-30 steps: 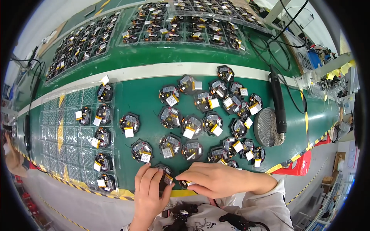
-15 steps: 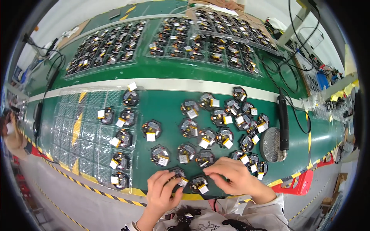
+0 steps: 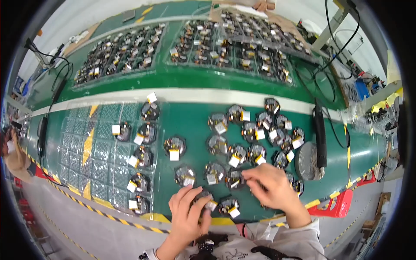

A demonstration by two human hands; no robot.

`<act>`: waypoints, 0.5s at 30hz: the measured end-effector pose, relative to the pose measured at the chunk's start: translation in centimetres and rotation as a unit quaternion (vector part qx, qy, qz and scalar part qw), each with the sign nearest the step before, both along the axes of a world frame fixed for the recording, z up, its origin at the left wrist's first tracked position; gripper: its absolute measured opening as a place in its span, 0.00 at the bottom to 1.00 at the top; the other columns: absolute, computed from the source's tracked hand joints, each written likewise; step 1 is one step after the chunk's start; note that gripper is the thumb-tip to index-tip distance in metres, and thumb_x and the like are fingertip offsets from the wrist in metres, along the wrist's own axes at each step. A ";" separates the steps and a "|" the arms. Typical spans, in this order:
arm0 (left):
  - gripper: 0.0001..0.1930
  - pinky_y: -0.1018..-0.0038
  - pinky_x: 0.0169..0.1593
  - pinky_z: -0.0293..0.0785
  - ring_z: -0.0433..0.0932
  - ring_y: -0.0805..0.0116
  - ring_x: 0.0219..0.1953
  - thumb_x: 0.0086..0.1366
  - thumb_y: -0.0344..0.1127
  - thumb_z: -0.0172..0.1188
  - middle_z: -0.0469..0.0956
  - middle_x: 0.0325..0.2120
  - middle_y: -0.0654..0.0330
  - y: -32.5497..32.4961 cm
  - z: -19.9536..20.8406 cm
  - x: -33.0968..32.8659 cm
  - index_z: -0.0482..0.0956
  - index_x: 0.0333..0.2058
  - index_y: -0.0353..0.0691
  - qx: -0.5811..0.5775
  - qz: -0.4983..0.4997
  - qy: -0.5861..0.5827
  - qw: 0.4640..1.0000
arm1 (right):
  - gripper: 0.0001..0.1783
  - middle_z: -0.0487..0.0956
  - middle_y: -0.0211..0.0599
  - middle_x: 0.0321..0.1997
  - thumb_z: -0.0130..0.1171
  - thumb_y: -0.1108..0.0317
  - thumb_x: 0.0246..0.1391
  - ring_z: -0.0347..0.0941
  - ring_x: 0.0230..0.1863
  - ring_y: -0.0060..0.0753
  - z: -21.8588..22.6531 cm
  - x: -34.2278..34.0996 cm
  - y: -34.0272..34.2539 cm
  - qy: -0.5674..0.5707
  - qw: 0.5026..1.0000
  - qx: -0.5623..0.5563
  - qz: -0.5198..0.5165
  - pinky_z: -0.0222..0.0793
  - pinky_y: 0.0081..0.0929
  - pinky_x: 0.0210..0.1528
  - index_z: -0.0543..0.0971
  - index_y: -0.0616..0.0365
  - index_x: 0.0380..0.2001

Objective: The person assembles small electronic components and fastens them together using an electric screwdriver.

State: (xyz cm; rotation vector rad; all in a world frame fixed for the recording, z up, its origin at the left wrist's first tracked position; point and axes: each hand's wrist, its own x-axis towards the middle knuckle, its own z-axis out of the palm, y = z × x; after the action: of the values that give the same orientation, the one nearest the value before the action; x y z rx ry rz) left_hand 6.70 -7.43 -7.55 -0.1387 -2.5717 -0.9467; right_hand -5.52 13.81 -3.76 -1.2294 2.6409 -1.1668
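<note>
We see the green table (image 3: 184, 119) first, filling most of the view, with two filled trays (image 3: 117, 79) in plain sight across its far side. Nearer, at the left, lies one clear compartmented tray (image 3: 74, 145) with six round modules, five along its right-hand column and one just left of that. One black screwdriver (image 3: 320, 138) stands at the right. We see two hands: the left hand (image 3: 186, 212) arches over a module (image 3: 203, 195) near the table's front edge, fingers bent on it; how firmly, we cannot tell. The right hand (image 3: 273, 188), fingers curled, is at the right edge of a second module (image 3: 234, 179); we cannot tell whether it grips. One round dish (image 3: 307, 161) sits beside the screwdriver. We count at least eighteen loose modules. Being round, they show us no clear long axis; the left-hand one's single pale pouch (image 3: 211, 205) points down and right, toward the person.
</note>
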 end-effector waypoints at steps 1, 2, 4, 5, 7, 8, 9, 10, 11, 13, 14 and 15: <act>0.22 0.57 0.57 0.55 0.66 0.51 0.56 0.49 0.38 0.64 0.70 0.52 0.54 0.3 0.3 -0.1 0.77 0.45 0.42 -0.038 0.000 -0.030 0.999 | 0.13 0.79 0.39 0.29 0.62 0.80 0.43 0.75 0.27 0.39 -0.1 0.2 -0.2 0.015 1.000 -0.001 0.000 0.71 0.30 0.29 0.79 0.63 0.37; 0.24 0.55 0.59 0.52 0.64 0.54 0.59 0.52 0.44 0.64 0.70 0.54 0.56 0.6 1.0 -0.9 0.77 0.47 0.41 -0.085 0.007 -0.046 0.995 | 0.14 0.79 0.39 0.29 0.62 0.80 0.43 0.75 0.27 0.39 -0.1 0.1 -0.4 0.030 1.000 -0.003 0.001 0.71 0.30 0.29 0.78 0.62 0.37; 0.25 0.52 0.61 0.46 0.63 0.60 0.61 0.56 0.49 0.61 0.70 0.54 0.59 1.2 2.3 -2.1 0.76 0.47 0.39 -0.150 -0.013 -0.060 0.987 | 0.14 0.79 0.39 0.29 0.63 0.80 0.42 0.75 0.27 0.40 -0.3 0.3 -0.5 0.027 1.000 0.002 0.015 0.71 0.31 0.30 0.78 0.62 0.37; 0.25 0.52 0.61 0.46 0.63 0.60 0.61 0.56 0.49 0.61 0.70 0.54 0.59 1.6 2.1 -2.8 0.76 0.47 0.39 -0.148 -0.010 -0.059 0.987 | 0.14 0.78 0.40 0.29 0.63 0.80 0.42 0.75 0.27 0.40 -0.3 0.4 -0.5 0.027 1.000 0.009 0.014 0.71 0.31 0.30 0.78 0.62 0.37; 0.27 0.52 0.62 0.42 0.61 0.61 0.63 0.56 0.50 0.61 0.69 0.56 0.61 2.1 1.3 -3.8 0.75 0.50 0.38 -0.162 -0.021 -0.079 0.983 | 0.14 0.78 0.40 0.28 0.62 0.80 0.42 0.74 0.27 0.40 -0.3 0.3 -0.5 0.024 0.999 0.014 0.020 0.71 0.31 0.29 0.78 0.63 0.37; 0.27 0.52 0.62 0.42 0.61 0.61 0.63 0.56 0.50 0.61 0.69 0.56 0.61 2.3 1.0 -3.8 0.75 0.50 0.38 -0.162 -0.015 -0.081 0.983 | 0.14 0.78 0.40 0.28 0.62 0.80 0.42 0.74 0.27 0.40 -0.3 0.5 -0.5 0.024 0.999 0.013 0.027 0.71 0.31 0.29 0.78 0.63 0.37; 0.28 0.52 0.62 0.41 0.61 0.62 0.63 0.57 0.51 0.60 0.69 0.56 0.61 2.5 0.7 -3.9 0.74 0.50 0.38 -0.166 -0.014 -0.080 0.983 | 0.14 0.78 0.40 0.28 0.62 0.80 0.42 0.74 0.26 0.40 -0.3 0.5 -0.5 0.024 0.999 0.010 0.024 0.71 0.31 0.29 0.78 0.63 0.36; 0.28 0.52 0.62 0.41 0.61 0.63 0.63 0.58 0.51 0.59 0.69 0.56 0.61 2.6 0.6 -4.0 0.74 0.51 0.37 -0.170 -0.013 -0.081 0.982 | 0.14 0.77 0.39 0.27 0.62 0.81 0.42 0.74 0.26 0.40 -0.2 0.4 -0.4 0.024 0.999 0.006 0.021 0.70 0.31 0.28 0.78 0.63 0.36; 0.29 0.52 0.63 0.40 0.61 0.60 0.63 0.57 0.52 0.59 0.68 0.57 0.60 2.6 0.7 -4.1 0.74 0.51 0.37 -0.176 -0.011 -0.079 0.981 | 0.14 0.77 0.39 0.27 0.62 0.81 0.42 0.74 0.26 0.40 -0.2 0.3 -0.4 0.023 0.999 0.006 0.026 0.70 0.31 0.28 0.78 0.63 0.36; 0.28 0.53 0.63 0.39 0.61 0.60 0.63 0.58 0.51 0.59 0.68 0.57 0.61 2.2 1.3 -4.1 0.74 0.50 0.37 -0.117 -0.026 -0.071 0.990 | 0.14 0.77 0.39 0.26 0.61 0.82 0.42 0.74 0.26 0.40 -0.1 0.2 -0.2 0.033 0.999 0.004 0.018 0.70 0.31 0.27 0.78 0.64 0.36; 0.27 0.54 0.63 0.39 0.61 0.60 0.62 0.58 0.51 0.59 0.68 0.57 0.61 1.9 2.0 -4.1 0.75 0.50 0.37 -0.058 -0.044 -0.062 0.995 | 0.14 0.77 0.39 0.26 0.61 0.82 0.42 0.74 0.26 0.40 -0.1 0.2 -0.1 0.029 0.999 0.005 0.019 0.70 0.31 0.27 0.78 0.64 0.36; 0.24 0.56 0.59 0.49 0.65 0.59 0.59 0.58 0.44 0.61 0.66 0.58 0.58 1.2 4.0 -3.9 0.76 0.49 0.37 0.068 -0.119 -0.062 0.989 | 0.14 0.77 0.39 0.26 0.61 0.82 0.42 0.73 0.26 0.40 -0.2 0.1 0.2 0.038 0.999 0.007 0.015 0.70 0.31 0.27 0.78 0.64 0.36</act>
State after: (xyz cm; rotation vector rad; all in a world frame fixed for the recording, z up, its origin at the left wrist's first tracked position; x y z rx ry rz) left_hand 2.77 -6.23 -3.56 -0.3663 -2.6331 -1.2514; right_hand -5.39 13.98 -3.91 -1.3311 2.6686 -1.1185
